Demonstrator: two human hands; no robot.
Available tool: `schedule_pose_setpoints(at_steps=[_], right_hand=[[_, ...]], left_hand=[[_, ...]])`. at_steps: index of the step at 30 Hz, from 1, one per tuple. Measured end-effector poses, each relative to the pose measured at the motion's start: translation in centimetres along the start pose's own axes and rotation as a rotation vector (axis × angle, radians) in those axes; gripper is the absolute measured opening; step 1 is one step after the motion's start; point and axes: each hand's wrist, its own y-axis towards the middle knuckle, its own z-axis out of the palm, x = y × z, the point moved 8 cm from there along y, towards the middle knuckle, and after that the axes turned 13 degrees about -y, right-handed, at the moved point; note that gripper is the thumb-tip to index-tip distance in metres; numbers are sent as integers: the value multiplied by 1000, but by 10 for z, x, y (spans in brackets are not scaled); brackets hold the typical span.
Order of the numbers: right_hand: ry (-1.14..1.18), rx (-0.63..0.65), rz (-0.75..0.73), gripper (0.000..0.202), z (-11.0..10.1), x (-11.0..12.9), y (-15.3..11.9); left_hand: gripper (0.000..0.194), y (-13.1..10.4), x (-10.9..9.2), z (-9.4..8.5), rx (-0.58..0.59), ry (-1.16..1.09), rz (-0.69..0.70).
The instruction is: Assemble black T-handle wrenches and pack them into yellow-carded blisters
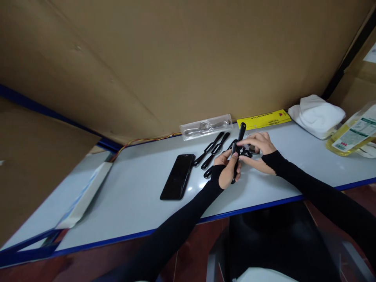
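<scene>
My left hand [227, 168] is wrapped round a long black tool [242, 132] whose handle end points up and away. Against the tool's middle, near a small metal part, rest the fingertips of my right hand [260, 149], its fingers partly spread. Whether they pinch anything is too small to tell. Beneath and beside the hands lie small black and metal parts [246, 152]. Just left of my left hand, black tools with slotted middles [216, 150] lie slanted on the white table [132, 188]. One more is partly hidden by that hand.
A black phone [178, 177] lies left of the tools. Behind them are a clear plastic package [206, 127] and a yellow card [264, 120]. At the right are a white cloth bundle [317, 113] and a bottle of yellow liquid [352, 133]. A flat box [88, 192] stands left.
</scene>
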Motion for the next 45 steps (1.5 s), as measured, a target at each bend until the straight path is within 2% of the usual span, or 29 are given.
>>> schedule_pose_setpoints(at_steps=[3,7,11,16,20,22,24,26,29,31,35,38,40,43,45], right_hand=[[31,-18,22,27,-3,0,0],[30,-43,85,43,-6,-3,-2],[-6,18,46,28,1,0,-3],[-13,-38,65,43,-3,-3,-4],[8,-5,13,28,-2,0,-2],[9,-55,9,38,-7,1,-2],[14,-96,42,33,-10,-1,-2],[12,-65,55,26,-5,0,-3],[6,10,15,25,3,3,-3],[11,-3,22,32,2,2,-3],[21,-13,78,33,-1,-4,-3],[29,25,15,20,2,0,-2],[30,2,14,33,1,0,-2],[28,-24,81,25,-1,-3,-2],[34,16,78,29,2,-1,-3]], left_hand=[[62,-1,0,1,2,0,1],[61,-3,-2,2,-13,12,-3],[61,0,-3,-1,-24,8,19],[58,2,0,-4,-24,3,19],[58,-1,-2,-1,-16,11,19],[58,-2,-2,0,-16,21,17],[57,-2,-2,0,-17,31,14],[59,-2,-2,0,-13,29,19],[62,-2,-1,0,-11,14,25],[63,-1,0,0,-10,8,26],[64,-1,0,0,-6,8,28],[66,-1,1,-1,-5,0,27],[64,0,2,-1,-5,-8,21],[63,-1,2,-1,4,-9,14],[64,-1,1,0,8,-5,12]])
